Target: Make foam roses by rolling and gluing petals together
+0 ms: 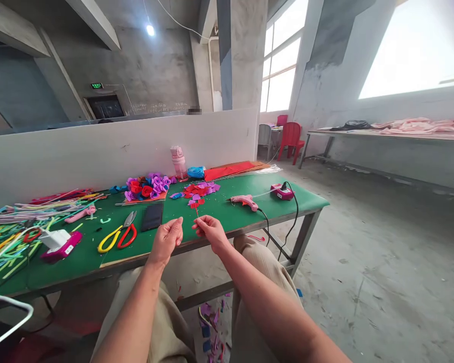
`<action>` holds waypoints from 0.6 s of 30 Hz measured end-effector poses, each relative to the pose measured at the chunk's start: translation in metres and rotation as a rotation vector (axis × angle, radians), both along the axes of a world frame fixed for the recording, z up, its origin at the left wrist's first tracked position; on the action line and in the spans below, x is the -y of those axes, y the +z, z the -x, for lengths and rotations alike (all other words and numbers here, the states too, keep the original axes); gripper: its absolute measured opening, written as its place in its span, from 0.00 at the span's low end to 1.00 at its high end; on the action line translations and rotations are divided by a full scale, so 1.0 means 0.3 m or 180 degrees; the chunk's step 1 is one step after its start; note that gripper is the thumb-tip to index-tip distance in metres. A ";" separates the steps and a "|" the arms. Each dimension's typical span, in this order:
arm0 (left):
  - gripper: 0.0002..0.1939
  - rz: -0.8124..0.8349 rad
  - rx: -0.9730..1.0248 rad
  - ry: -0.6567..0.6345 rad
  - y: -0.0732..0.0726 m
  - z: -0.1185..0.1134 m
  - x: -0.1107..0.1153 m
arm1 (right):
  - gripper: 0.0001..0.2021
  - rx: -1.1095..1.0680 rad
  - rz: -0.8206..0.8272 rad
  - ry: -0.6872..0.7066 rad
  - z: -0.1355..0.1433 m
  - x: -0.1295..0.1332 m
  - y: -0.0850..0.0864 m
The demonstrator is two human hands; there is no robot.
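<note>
My right hand (211, 232) pinches a thin red stick (196, 212), which points up from the fingertips over the table's front edge. Close beside it, my left hand (168, 239) is closed, thumb against the curled fingers; whatever it may hold is hidden. Just beyond the hands lie red and purple cut petal pieces (200, 190). A pink hot glue gun (245, 201) rests to the right of my right hand. Left of my left hand are a dark phone (152, 216) and scissors (118, 237) with one yellow and one red handle.
The green table (227, 220) also carries finished paper-like flowers (147, 187), a pink bottle (178, 162), red sheets (232, 170) and a tangle of colored strips (34, 217). Power sockets stand left (62, 247) and right (282, 191), with cords hanging over the front edge. A white partition (79, 156) stands behind.
</note>
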State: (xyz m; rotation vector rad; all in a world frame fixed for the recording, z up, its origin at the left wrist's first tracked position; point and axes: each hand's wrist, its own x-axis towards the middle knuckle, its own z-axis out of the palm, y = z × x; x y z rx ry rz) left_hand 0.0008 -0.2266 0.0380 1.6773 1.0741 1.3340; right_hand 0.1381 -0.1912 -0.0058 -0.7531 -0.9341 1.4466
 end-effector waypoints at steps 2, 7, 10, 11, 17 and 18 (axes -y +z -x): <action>0.21 -0.0045 -0.0066 -0.0229 0.012 0.005 0.005 | 0.14 0.0156 -0.0164 -0.0156 -0.015 0.004 0.004; 0.12 0.0054 -0.0331 -0.0399 0.021 0.024 0.012 | 0.11 0.0651 -0.0541 -0.0503 -0.035 0.009 0.008; 0.14 0.0227 -0.0433 -0.0472 0.014 0.050 0.011 | 0.10 0.0996 -0.0745 -0.0667 -0.035 0.011 0.007; 0.17 0.0276 -0.0464 -0.0536 0.013 0.060 0.012 | 0.10 0.1102 -0.0812 -0.0722 -0.033 0.014 0.007; 0.11 0.0356 -0.0363 -0.0529 0.016 0.084 0.016 | 0.09 0.1988 -0.1304 -0.1141 -0.018 0.041 0.016; 0.09 0.0391 -0.0326 -0.0419 0.015 0.081 0.012 | 0.09 0.2134 -0.1373 -0.1188 -0.014 0.045 0.017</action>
